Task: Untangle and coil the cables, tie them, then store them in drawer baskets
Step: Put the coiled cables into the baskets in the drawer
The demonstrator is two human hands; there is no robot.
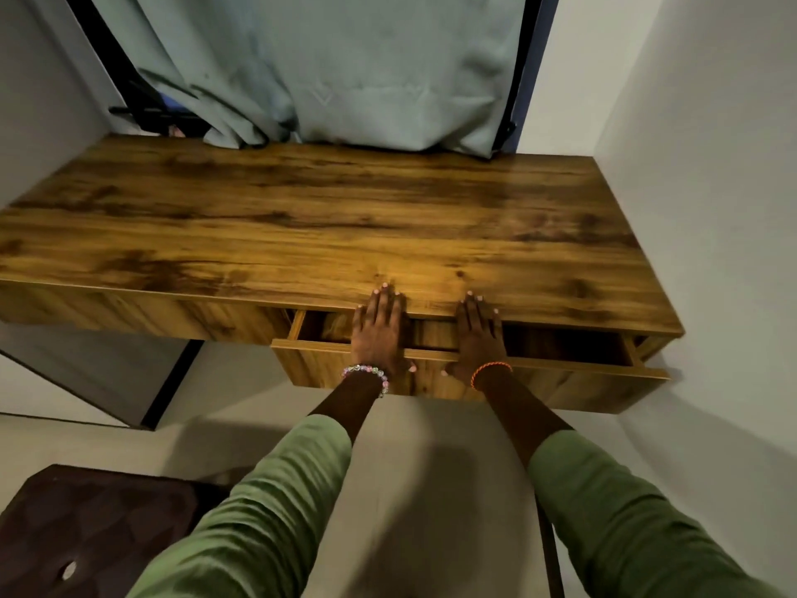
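The drawer (470,373) sits under the right half of the desk (302,222) and stands partly pulled out, its front panel clear of the desk's front edge. Both hands lie flat across the gap. The left hand (379,330) rests palm down with straight fingers (384,295) reaching onto the desk top, the palm over the drawer front's upper edge and the thumb down on the panel face. The right hand (478,334) lies just beside it in the same posture, fingers straight on the desk edge, thumb on the panel. Neither hand grips anything. The left wrist carries a bead bracelet (366,373); the right wrist carries an orange band (489,371). Both sleeves (276,511) are green. No cables or baskets can be seen; the visible part of the drawer interior shows bare wood at the left and deep shadow at the right, so its contents cannot be determined. The desk top is bare wood grain, bounded at the back by a pale curtain (345,71) that touches its rear edge, and at the right by a white wall (711,166) close against the desk end. The drawer's right corner sits near that wall. Pale floor (431,468) lies below the drawer, between the arms. A dark mat (86,533) lies at the lower left, well apart from the drawer.
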